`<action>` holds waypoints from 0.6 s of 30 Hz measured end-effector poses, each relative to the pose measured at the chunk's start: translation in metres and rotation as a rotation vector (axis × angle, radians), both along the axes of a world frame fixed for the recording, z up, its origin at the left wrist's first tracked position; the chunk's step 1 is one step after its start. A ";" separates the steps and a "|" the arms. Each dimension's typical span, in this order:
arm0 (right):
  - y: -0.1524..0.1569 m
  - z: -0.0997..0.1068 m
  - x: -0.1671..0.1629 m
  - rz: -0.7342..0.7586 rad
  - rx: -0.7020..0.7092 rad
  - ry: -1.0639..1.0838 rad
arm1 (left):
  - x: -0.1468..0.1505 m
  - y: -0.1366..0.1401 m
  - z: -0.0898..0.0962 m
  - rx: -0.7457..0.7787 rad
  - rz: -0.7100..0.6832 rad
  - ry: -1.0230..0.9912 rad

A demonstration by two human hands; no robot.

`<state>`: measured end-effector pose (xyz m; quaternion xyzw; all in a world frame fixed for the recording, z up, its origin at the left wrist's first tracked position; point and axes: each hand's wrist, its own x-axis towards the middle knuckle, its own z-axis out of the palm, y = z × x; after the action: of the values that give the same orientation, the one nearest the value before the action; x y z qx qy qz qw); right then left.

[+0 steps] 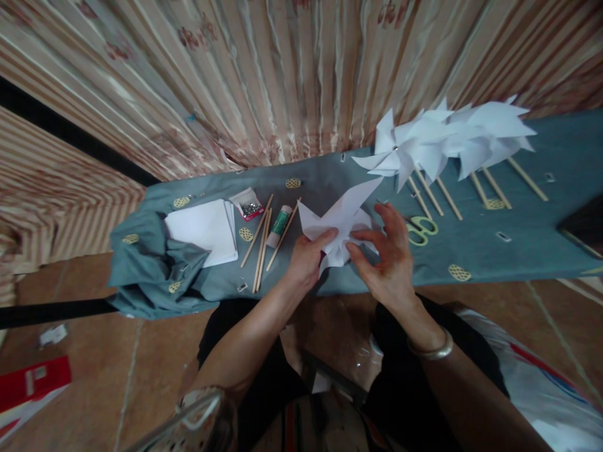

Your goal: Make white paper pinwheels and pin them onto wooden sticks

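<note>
A white paper pinwheel (346, 210) is held over the cloth-covered table, its blades spread and curled. My left hand (308, 257) grips it from the left, thumb lying on top of the paper. At its right side my right hand (389, 257) has the thumb and one finger close together on the paper near the middle. The index finger is raised, and something small and thin shows at its tip, too small to name. Behind my right hand lie scissors with light green handles (423, 231), their blades hidden.
Finished pinwheels on wooden sticks (450, 141) lie overlapping at the back right. Left of my hands are loose wooden sticks (262, 251), a glue stick (279, 227), an open box of metal pins (247, 204) and stacked white paper (202, 232). A dark object (584, 226) sits at the right edge.
</note>
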<state>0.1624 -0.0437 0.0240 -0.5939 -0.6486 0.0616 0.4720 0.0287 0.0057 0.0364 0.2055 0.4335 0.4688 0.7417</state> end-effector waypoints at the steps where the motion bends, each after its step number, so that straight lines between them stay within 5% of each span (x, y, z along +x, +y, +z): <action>1: 0.000 0.001 -0.001 0.001 -0.002 -0.001 | 0.000 0.000 0.000 -0.006 0.005 0.003; 18: -0.001 0.000 0.001 0.024 -0.104 0.148 | -0.002 0.005 0.001 0.007 0.022 -0.014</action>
<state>0.1631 -0.0446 0.0240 -0.6035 -0.6149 0.1446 0.4866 0.0267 0.0110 0.0377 0.1999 0.4290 0.4797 0.7388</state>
